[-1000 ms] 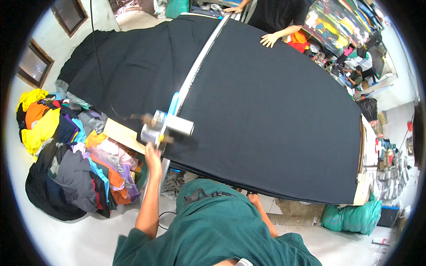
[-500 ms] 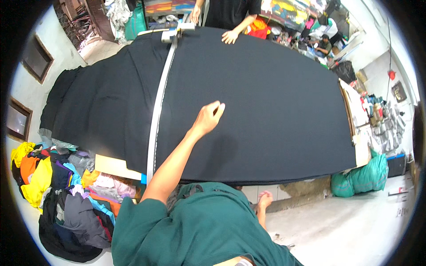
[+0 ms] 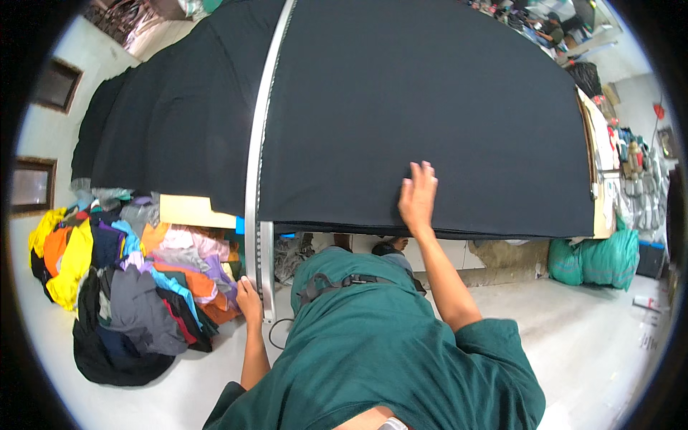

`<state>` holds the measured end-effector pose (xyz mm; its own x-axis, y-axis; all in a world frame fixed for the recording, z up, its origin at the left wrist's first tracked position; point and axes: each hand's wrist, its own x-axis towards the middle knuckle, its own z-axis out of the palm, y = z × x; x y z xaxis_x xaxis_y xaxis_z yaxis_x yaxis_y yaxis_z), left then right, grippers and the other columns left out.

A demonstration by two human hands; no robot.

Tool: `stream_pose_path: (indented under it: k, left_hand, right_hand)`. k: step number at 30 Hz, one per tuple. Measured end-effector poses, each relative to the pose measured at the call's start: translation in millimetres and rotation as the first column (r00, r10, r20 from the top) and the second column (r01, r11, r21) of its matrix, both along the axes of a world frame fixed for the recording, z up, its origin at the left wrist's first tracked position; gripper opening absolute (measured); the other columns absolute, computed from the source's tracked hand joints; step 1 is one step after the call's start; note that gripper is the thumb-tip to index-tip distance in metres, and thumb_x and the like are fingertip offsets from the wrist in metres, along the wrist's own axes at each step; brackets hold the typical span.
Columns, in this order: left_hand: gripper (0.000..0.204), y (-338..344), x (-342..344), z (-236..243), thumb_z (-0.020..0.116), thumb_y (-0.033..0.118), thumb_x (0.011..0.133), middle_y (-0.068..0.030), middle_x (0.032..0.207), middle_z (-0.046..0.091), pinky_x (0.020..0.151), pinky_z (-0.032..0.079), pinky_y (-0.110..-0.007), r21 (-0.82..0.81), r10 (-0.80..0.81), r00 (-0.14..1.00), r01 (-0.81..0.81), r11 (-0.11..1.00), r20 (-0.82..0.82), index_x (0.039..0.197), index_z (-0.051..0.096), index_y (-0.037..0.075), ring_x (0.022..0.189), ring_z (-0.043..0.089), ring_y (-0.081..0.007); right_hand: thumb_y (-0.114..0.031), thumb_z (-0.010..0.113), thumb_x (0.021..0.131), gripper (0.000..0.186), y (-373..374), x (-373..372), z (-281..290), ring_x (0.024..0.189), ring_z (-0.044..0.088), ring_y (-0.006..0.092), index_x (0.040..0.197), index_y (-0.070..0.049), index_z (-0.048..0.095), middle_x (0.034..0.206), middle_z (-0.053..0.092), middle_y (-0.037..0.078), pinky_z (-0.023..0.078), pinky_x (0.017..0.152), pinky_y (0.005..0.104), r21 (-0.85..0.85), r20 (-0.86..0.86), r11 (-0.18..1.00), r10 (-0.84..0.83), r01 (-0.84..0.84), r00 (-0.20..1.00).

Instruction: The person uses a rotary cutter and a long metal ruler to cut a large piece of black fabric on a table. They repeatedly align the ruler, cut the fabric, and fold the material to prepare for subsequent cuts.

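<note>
Looking down from the head, the view shows two bare hands at the near side of one broad spread of black cloth (image 3: 430, 107). One long metal rail (image 3: 259, 118) lies across the cloth, left of the middle, with its near end reaching past the cloth's front edge. Its long axis runs from near to far, the far end leaning a little to the right; the cloth's own long axis runs left to right. The right hand (image 3: 419, 197) is over the front part of the cloth, fingers slightly apart and pointing away, thumb to the left; I cannot tell whether it is pressing. The left hand (image 3: 249, 297) is just beside the near end of the rail, fingers bent, and I cannot tell whether they are clamped on it. Near that hand, to its left, is one heap of mixed clothes (image 3: 147, 308), with one yellowish board (image 3: 185, 210) above it. Two windows (image 3: 33, 188) are on the left wall, and one green bundle (image 3: 605, 259) sits by the cloth's right end
</note>
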<state>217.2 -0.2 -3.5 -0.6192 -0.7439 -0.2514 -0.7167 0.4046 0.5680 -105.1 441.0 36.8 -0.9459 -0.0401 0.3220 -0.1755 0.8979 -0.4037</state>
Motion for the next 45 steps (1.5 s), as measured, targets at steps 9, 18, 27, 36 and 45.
stream_pose_path:
  k: [9,18,27,36,45]
  left_hand:
    - [0.072,11,14,32,0.035,0.052,0.114,-0.0291,0.082,0.068,0.075,0.045,-0.057,0.02,0.062,0.995,-0.064,0.998,0.08,0.087,0.067,-0.006,0.08,0.064,-0.0489]
    - [0.077,12,3,87,0.038,0.056,0.112,-0.0242,0.068,0.064,0.07,0.045,-0.055,-0.105,0.167,0.986,-0.165,0.981,0.008,0.076,0.067,-0.006,0.067,0.062,-0.0444]
    - [0.08,23,2,88,0.036,0.055,0.113,-0.0255,0.067,0.065,0.071,0.046,-0.057,-0.135,0.175,0.983,-0.167,0.977,0.047,0.075,0.066,-0.009,0.067,0.064,-0.0453]
    - [0.08,5,8,68,0.036,0.054,0.113,-0.0244,0.069,0.069,0.073,0.049,-0.058,-0.165,0.073,0.997,-0.071,0.984,0.008,0.072,0.073,-0.003,0.07,0.068,-0.0466]
    - [0.066,21,4,63,0.043,0.045,0.112,-0.0274,0.072,0.065,0.069,0.044,-0.058,-0.166,0.117,0.992,-0.125,0.978,-0.055,0.076,0.066,-0.004,0.07,0.064,-0.0494]
  right_hand:
    - [-0.039,0.044,0.113,0.065,-210,20,-31,0.164,0.018,0.0382,0.166,-0.003,0.033,0.174,0.024,0.024,0.014,0.133,0.0548,0.151,0.122,0.823,0.534,-0.548,0.837]
    - [-0.04,0.038,0.115,0.051,-267,0,-15,0.162,0.024,0.0373,0.159,-0.019,0.051,0.173,0.031,0.021,0.016,0.132,0.0597,0.229,0.305,0.376,0.848,-0.898,0.433]
    - [-0.036,0.042,0.115,0.053,-173,-12,-18,0.159,0.031,0.0381,0.163,-0.015,0.042,0.169,0.037,0.021,0.019,0.132,0.0568,0.156,0.122,0.668,0.718,-0.728,0.685]
    - [-0.038,0.033,0.116,0.058,-177,-49,-10,0.163,0.022,0.0379,0.166,-0.01,0.036,0.174,0.028,0.021,0.015,0.132,0.058,0.349,0.206,0.79,0.46,-0.504,0.863]
    - [-0.037,0.043,0.113,0.054,-278,-54,-14,0.162,0.022,0.0423,0.164,-0.019,0.043,0.173,0.028,0.023,0.016,0.128,0.0669,0.354,0.267,0.69,0.573,-0.632,0.775]
